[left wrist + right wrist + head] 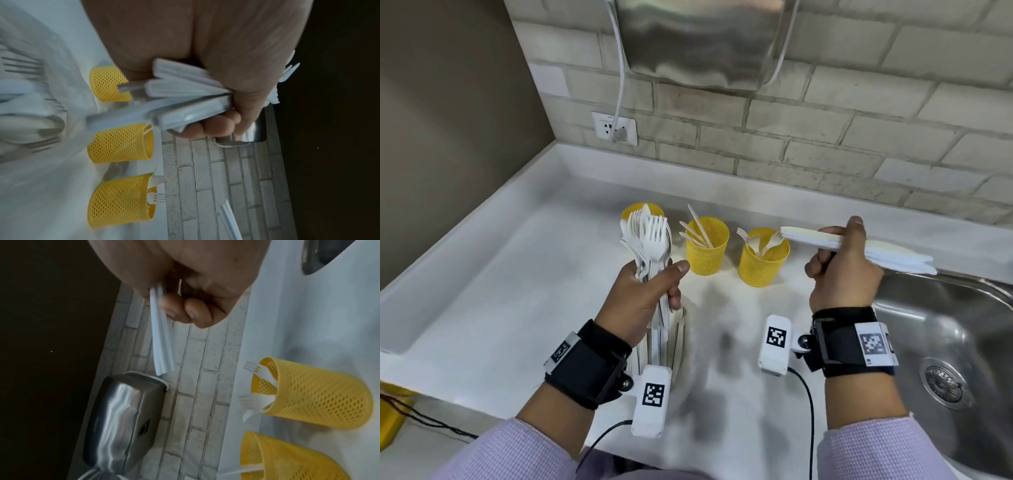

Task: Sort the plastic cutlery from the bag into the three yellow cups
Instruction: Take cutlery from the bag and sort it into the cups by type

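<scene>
White plastic cutlery (650,240), bunched upright.

Three yellow cups (707,246) stand in a row on the counter (517,281) near the back wall, with narrow gaps between them. You have open counter in front of the row and to its left. The sink (941,329) bounds the right. The steel dispenser (702,41) overhangs the wall above.
</scene>
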`<state>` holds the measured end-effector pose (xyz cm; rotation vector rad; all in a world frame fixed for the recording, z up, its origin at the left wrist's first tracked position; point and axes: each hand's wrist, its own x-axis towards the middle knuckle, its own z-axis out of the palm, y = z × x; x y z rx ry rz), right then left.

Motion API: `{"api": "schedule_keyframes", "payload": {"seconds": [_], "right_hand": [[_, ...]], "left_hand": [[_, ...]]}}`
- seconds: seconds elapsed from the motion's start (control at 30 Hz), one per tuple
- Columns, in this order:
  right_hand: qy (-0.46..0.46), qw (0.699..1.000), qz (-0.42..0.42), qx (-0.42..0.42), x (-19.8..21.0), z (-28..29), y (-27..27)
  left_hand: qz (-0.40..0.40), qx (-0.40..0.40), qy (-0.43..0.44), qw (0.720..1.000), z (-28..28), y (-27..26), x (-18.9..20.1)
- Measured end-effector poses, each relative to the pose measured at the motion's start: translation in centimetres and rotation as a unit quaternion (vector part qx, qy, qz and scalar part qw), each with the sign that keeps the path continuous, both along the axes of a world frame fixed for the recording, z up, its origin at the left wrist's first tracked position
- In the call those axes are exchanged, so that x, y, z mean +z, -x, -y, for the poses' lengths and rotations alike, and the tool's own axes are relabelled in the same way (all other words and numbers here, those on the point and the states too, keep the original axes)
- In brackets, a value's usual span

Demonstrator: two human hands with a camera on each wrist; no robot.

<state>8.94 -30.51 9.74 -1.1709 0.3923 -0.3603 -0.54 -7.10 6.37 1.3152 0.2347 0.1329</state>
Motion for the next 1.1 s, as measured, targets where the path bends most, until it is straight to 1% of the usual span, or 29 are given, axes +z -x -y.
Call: {"api": "schedule_keyframes", "payload": {"seconds": [0.1,0.2,0.37,0.43,0.5,0.57,0.67,0.77,0.93,1.1], "right_hand": [[0.008,1.0,-0.012,-0.001,-0.3,0.8,-0.8],[0.031,0.999,-0.002,-0.01,-0.4,1.4,-1.8],[0.103,0.993,0.047,-0.021,0.2,0.8,-4.3],[0.156,0.985,0.069,-0.012,0.2,-0.2,-5.3],[0.232,0.968,0.092,0.019,0.1,-1.7,-6.1],[0.287,0.95,0.109,0.056,-0.2,-3.4,-6.9],[0.396,0.904,0.137,0.079,-1.4,-5.9,-8.1],[0.474,0.864,0.12,0.119,-3.3,-8.0,-9.3],[0.547,0.814,0.052,0.187,-4.9,-10.0,-9.9],[0.608,0.756,0.05,0.237,-5.2,-11.1,-9.5]], "left_hand": [[0.004,0.001,-0.016,1.0,0.3,-0.3,-0.1],[0.007,0.001,-0.02,1.0,0.5,-0.7,-0.3],[0.009,0.008,-0.043,0.999,0.4,-1.5,-0.7],[0.006,0.016,-0.053,0.998,0.1,-2.0,-0.8],[0.003,0.02,-0.058,0.998,-0.3,-2.4,-0.8],[0.002,0.023,-0.056,0.998,-0.7,-2.9,-0.9],[0.005,0.026,-0.062,0.998,-1.1,-3.5,-1.1],[-0.005,0.029,-0.072,0.997,-1.5,-3.9,-1.6],[-0.013,0.034,-0.089,0.995,-2.2,-4.0,-1.9],[-0.004,0.041,-0.12,0.992,-2.2,-4.1,-1.6]]}}
